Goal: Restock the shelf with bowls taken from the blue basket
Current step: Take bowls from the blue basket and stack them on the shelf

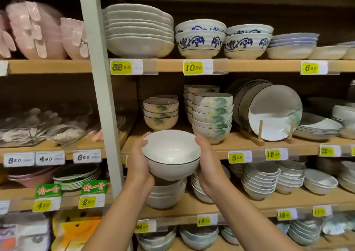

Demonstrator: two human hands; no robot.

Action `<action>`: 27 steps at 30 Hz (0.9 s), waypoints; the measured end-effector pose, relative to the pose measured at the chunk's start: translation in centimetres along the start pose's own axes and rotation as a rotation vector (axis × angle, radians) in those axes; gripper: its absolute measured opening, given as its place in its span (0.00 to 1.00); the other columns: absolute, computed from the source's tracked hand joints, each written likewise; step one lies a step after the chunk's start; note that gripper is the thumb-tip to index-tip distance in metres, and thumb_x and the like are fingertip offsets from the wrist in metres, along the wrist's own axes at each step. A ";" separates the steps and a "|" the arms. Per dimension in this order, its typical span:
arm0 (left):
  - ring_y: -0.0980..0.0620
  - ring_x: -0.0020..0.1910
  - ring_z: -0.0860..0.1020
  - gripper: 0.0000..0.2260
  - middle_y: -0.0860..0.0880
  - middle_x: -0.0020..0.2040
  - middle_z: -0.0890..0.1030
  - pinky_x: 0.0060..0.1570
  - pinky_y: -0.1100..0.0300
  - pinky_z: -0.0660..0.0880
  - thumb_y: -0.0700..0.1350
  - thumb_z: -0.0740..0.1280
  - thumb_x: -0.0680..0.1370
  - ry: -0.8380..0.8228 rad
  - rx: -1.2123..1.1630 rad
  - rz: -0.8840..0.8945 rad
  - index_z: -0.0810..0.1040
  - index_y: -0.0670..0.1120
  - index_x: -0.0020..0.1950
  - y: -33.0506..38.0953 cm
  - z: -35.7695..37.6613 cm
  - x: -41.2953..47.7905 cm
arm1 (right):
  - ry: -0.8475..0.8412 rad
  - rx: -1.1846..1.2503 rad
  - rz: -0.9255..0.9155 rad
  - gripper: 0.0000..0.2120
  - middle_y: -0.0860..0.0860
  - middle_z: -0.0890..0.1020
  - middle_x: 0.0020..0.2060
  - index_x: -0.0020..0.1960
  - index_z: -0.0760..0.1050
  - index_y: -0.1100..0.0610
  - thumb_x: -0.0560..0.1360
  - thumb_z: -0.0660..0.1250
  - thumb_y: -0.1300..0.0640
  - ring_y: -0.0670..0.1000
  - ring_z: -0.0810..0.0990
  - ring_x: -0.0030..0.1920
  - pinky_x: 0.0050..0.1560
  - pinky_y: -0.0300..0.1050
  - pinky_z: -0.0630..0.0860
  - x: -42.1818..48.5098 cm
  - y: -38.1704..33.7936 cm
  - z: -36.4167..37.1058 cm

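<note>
Cradling a white dark-rimmed bowl [171,154] between both palms, the left hand [138,162] and right hand [208,166] each press a side wall, grip closed on it. It hangs just in front of the middle shelf [238,142], near a short stack of green-leaf bowls [161,114]. To place it well, keep it level, clear the shelf edge, and lower it gently. No blue basket is in view.

Pink plastic-wrapped dishes [36,29] sit at upper left, beside a pale upright post [99,81]. Yellow price tags [121,67] line the board edges. At right of centre, a plate [274,114] leans upright in a wooden rack [257,137]. Green signs [49,190] hang lower left.
</note>
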State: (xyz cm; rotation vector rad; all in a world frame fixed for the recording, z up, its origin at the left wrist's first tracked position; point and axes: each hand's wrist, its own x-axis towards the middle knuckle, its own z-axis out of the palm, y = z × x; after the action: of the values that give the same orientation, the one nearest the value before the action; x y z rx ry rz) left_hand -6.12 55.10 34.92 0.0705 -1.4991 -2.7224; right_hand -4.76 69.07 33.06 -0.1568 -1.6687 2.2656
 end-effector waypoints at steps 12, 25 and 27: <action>0.45 0.50 0.80 0.18 0.45 0.54 0.83 0.36 0.58 0.75 0.46 0.57 0.78 0.012 -0.004 -0.043 0.77 0.48 0.64 0.0 0.5 12.3 | 0.018 -0.024 0.053 0.19 0.53 0.79 0.62 0.68 0.73 0.54 0.79 0.59 0.51 0.55 0.76 0.63 0.68 0.58 0.70 11.3 1.8 4.3; 0.51 0.49 0.82 0.10 0.49 0.48 0.85 0.42 0.57 0.79 0.51 0.64 0.77 0.141 -0.078 -0.005 0.80 0.47 0.51 -0.9 -0.5 13.9 | -0.105 0.046 0.136 0.13 0.54 0.85 0.49 0.52 0.80 0.56 0.75 0.61 0.52 0.55 0.82 0.53 0.59 0.52 0.75 14.8 2.1 3.0; 0.53 0.53 0.82 0.15 0.51 0.52 0.84 0.46 0.58 0.79 0.54 0.68 0.72 0.148 -0.007 0.126 0.80 0.52 0.56 -2.2 -0.8 11.8 | -0.129 0.103 0.194 0.16 0.56 0.85 0.51 0.57 0.79 0.60 0.76 0.61 0.54 0.57 0.81 0.57 0.62 0.53 0.74 15.0 2.2 3.2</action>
State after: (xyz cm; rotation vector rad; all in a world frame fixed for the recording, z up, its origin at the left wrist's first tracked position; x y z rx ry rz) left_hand -17.89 55.06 32.35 0.1676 -1.4041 -2.5618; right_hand -20.16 70.41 33.50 -0.1582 -1.6578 2.5493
